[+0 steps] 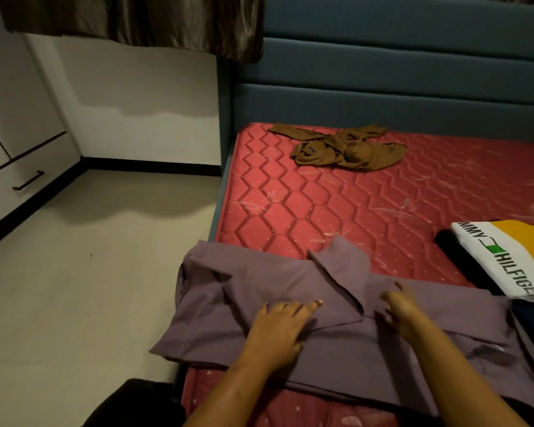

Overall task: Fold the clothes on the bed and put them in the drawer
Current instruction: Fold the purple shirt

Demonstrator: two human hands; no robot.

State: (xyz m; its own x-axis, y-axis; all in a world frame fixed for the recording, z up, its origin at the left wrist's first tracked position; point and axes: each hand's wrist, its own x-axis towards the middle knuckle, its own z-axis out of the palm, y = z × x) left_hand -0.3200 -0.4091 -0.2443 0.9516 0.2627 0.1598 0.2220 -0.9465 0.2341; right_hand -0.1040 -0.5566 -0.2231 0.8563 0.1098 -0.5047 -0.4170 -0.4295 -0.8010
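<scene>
The purple shirt [336, 306] lies right under both grips, its long axis running left to right along the near edge of the bed [290, 211], its left end overhanging. Your left grip [278, 331] presses it flat, fingers straight. Your right grip [404, 315], fingers loosely spread, touches the fold just beside. Beyond, the brown garment [349, 149] waits crumpled, and the drawer [19, 186] sits well left of your left grip.

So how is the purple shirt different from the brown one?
The purple shirt lies spread flat at the near edge, left hand and right hand on it; the brown shirt lies crumpled near the headboard, untouched. The purple shirt overhangs the mattress; the brown shirt sits wholly on it. Both are plain-coloured.
</scene>
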